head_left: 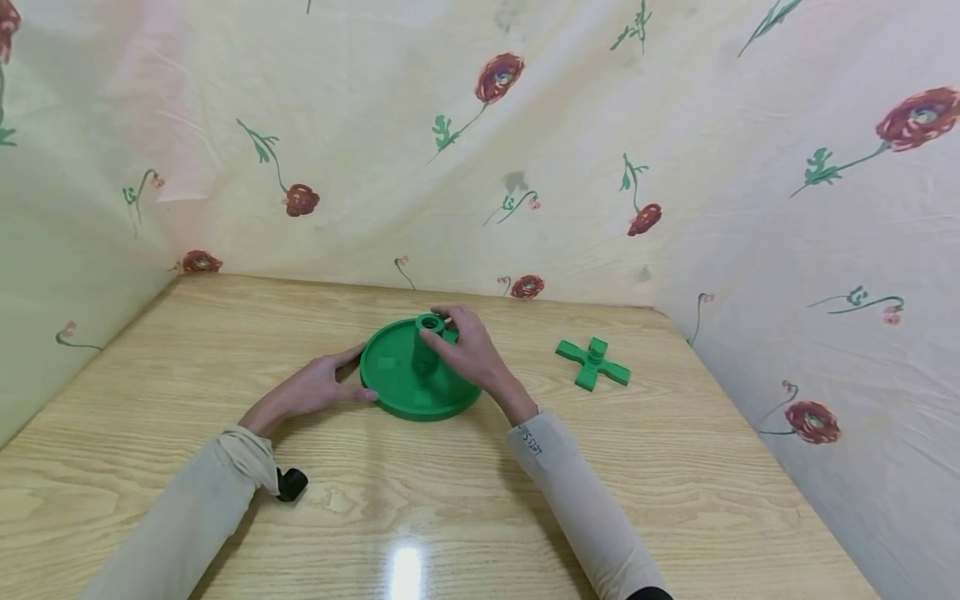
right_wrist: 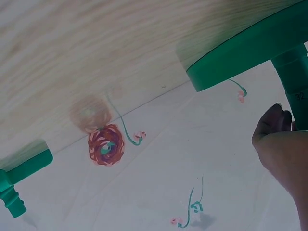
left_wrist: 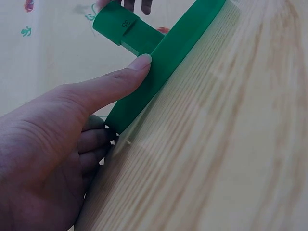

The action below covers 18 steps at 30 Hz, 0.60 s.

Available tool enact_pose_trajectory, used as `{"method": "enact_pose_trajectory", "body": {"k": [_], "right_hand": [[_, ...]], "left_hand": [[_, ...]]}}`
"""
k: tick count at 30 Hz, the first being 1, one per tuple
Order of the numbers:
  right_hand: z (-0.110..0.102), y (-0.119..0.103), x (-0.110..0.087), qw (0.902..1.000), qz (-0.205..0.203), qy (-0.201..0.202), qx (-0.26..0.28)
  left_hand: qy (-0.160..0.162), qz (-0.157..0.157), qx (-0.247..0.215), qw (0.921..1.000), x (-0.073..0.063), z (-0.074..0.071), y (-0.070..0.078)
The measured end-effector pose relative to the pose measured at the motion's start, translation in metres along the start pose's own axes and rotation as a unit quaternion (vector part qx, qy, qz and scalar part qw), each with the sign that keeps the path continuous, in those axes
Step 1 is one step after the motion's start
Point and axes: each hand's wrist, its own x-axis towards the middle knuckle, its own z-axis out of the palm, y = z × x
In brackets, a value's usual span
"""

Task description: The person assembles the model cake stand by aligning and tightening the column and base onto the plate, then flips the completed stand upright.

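Observation:
A round green tray (head_left: 390,375) with a raised rim lies flat on the wooden table, and a green tube (head_left: 424,354) stands upright in it. At the tray's left edge, my left hand (head_left: 318,386) holds the rim, thumb on the near side and fingers farther round. The left wrist view shows the thumb on the rim (left_wrist: 166,65) and the other fingers bent behind the edge. My right hand (head_left: 474,348) grips the tube near its top, thumb in front and fingers behind. In the right wrist view part of the tube (right_wrist: 292,79) shows beside the bent fingers.
A green cross-shaped piece (head_left: 591,367) with a short peg pointing up lies to the right of the tray. A small black object (head_left: 292,484) is at the left sleeve cuff. Flower-patterned cloth (head_left: 420,208) hangs behind and beside the table (head_left: 450,517).

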Motion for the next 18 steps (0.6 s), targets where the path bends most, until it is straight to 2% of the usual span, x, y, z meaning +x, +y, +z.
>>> {"method": "enact_pose_trajectory", "body": {"k": [7,14,18], "right_hand": [[-0.0009,0.0008,0.0004,0.9998,-0.020,-0.005,0.005],[0.0003,-0.0011,0.0001,1.0000,0.003,-0.004,-0.001],[0.0000,-0.0007,-0.0008,1.0000,-0.003,-0.003,0.003]], "left_hand": [[0.000,-0.004,0.001,1.0000,0.0001,0.0002,0.0015],[-0.003,-0.007,-0.001,1.0000,0.0001,0.0000,0.0020],[-0.002,-0.002,-0.006,1.0000,0.0000,0.0001,0.0013]]}}
